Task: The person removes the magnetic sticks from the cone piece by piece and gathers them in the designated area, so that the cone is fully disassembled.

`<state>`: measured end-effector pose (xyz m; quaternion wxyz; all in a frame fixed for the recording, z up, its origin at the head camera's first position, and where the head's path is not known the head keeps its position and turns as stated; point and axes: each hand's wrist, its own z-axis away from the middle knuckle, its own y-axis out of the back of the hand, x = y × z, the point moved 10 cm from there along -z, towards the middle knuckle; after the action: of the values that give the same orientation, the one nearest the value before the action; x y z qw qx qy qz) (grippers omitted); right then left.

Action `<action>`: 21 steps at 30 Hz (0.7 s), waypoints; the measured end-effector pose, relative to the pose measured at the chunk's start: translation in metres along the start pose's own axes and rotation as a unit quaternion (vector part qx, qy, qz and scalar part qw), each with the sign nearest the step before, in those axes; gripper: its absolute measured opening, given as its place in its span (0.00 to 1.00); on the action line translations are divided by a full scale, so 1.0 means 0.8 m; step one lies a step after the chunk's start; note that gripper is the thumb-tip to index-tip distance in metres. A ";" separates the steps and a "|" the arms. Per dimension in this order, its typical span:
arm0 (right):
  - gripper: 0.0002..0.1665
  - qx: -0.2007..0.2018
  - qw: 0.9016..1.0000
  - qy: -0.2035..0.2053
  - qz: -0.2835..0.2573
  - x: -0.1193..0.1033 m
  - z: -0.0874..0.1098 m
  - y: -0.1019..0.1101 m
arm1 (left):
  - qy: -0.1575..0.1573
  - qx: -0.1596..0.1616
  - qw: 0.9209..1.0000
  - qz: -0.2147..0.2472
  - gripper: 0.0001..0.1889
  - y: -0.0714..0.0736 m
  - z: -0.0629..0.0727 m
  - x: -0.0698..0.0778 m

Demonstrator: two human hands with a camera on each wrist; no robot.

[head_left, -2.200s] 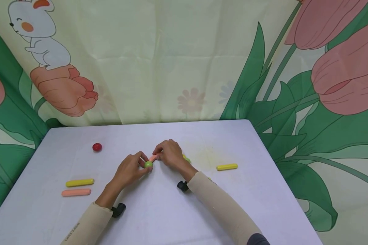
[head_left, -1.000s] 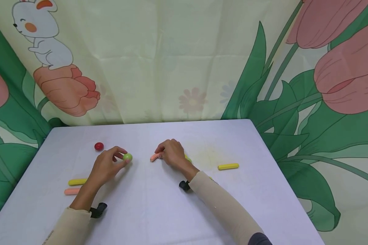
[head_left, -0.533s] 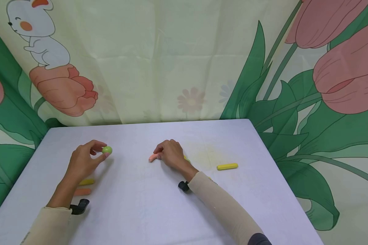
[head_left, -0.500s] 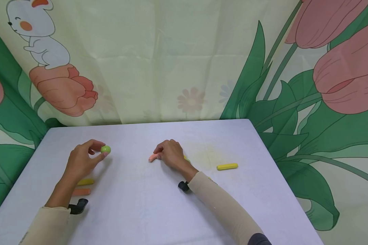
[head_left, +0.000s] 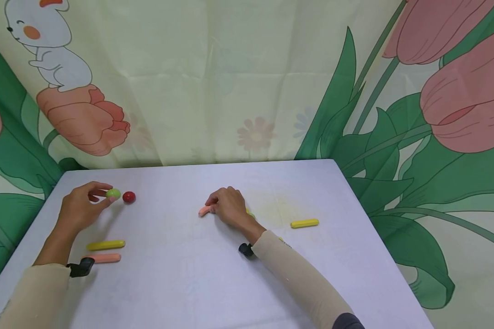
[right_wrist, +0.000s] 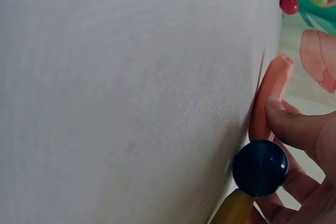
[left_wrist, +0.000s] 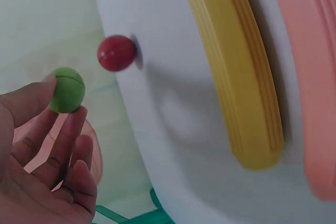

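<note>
Between thumb and fingertips my left hand (head_left: 80,208) pinches a green ball (head_left: 113,193) above the table, just left of a red ball (head_left: 129,197). A thin seam runs over the green ball in the left wrist view. Near the table's middle, my right hand (head_left: 230,208) grips a salmon-pink stick (head_left: 204,210), whose free end points left. The right wrist view shows a dark blue ball (right_wrist: 261,168) at the stick's other end, with a yellow stick (right_wrist: 233,208) meeting that ball. My right hand and wrist hide most of these joined pieces in the head view.
A yellow stick (head_left: 105,245) and a salmon-pink stick (head_left: 107,258) lie side by side at the table's left. Another yellow stick (head_left: 304,223) lies at the right. A printed curtain (head_left: 181,91) hangs behind the white table (head_left: 197,292).
My left hand has carried the green ball from the salmon-pink stick's end leftward, past the red ball. That ball, hidden half a second ago, shows again. My right hand has stayed in place.
</note>
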<state>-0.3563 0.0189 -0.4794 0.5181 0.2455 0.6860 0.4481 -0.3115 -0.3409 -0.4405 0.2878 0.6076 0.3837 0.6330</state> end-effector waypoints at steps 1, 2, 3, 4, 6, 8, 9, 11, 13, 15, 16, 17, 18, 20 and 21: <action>0.11 -0.001 1.000 -0.001 0.000 0.000 0.000 0.000 | 0.006 -0.001 1.000 0.000 0.25 0.001 -0.002 -0.006; 0.11 -0.001 1.000 -0.002 -0.001 0.000 0.001 0.001 | 0.010 -0.003 1.000 0.001 0.26 0.003 -0.004 -0.011; 0.10 -0.001 1.000 -0.004 -0.002 -0.001 0.001 0.001 | 0.015 -0.005 1.000 0.002 0.26 0.004 -0.006 -0.015; 0.10 -0.001 1.000 -0.006 -0.003 -0.001 0.002 0.001 | 0.018 -0.007 1.000 0.002 0.26 0.004 -0.008 -0.020; 0.10 -0.002 1.000 -0.009 -0.004 0.000 0.002 0.001 | 0.028 -0.015 0.999 0.003 0.26 0.004 -0.011 -0.029; 0.10 -0.002 1.000 -0.011 -0.006 0.000 0.003 0.001 | 0.042 -0.026 0.999 0.005 0.27 0.002 -0.014 -0.038; 0.10 -0.002 1.000 -0.011 -0.007 0.000 0.003 0.002 | 0.048 -0.032 0.998 0.006 0.27 0.000 -0.015 -0.042; 0.10 -0.002 1.000 -0.012 -0.007 0.000 0.003 0.002 | 0.061 -0.045 0.997 0.005 0.26 -0.004 -0.017 -0.051; 0.10 -0.001 1.000 -0.011 -0.007 -0.001 0.004 0.002 | 0.071 -0.058 0.996 0.000 0.26 -0.010 -0.019 -0.058; 0.10 -0.001 1.000 -0.011 -0.004 -0.001 0.004 0.002 | 0.076 -0.069 0.995 -0.007 0.26 -0.015 -0.023 -0.065; 0.10 -0.001 1.000 -0.011 -0.004 -0.001 0.004 0.002 | 0.080 -0.073 0.994 -0.009 0.26 -0.018 -0.025 -0.068; 0.09 -0.001 1.000 -0.011 -0.004 -0.001 0.005 0.003 | 0.082 -0.076 0.994 -0.012 0.26 -0.021 -0.027 -0.071; 0.09 -0.001 1.000 -0.011 -0.004 -0.001 0.005 0.003 | 0.084 -0.078 0.993 -0.015 0.26 -0.023 -0.029 -0.074; 0.09 -0.001 1.000 -0.011 -0.003 -0.002 0.005 0.003 | 0.087 -0.080 0.993 -0.017 0.26 -0.026 -0.031 -0.078; 0.09 0.000 1.000 -0.010 -0.002 -0.002 0.005 0.003 | 0.089 -0.081 0.993 -0.018 0.26 -0.027 -0.032 -0.079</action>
<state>-0.3519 0.0199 -0.4770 0.5260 0.2486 0.6812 0.4444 -0.3332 -0.3854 -0.4925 0.3123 0.5165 0.3662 0.7082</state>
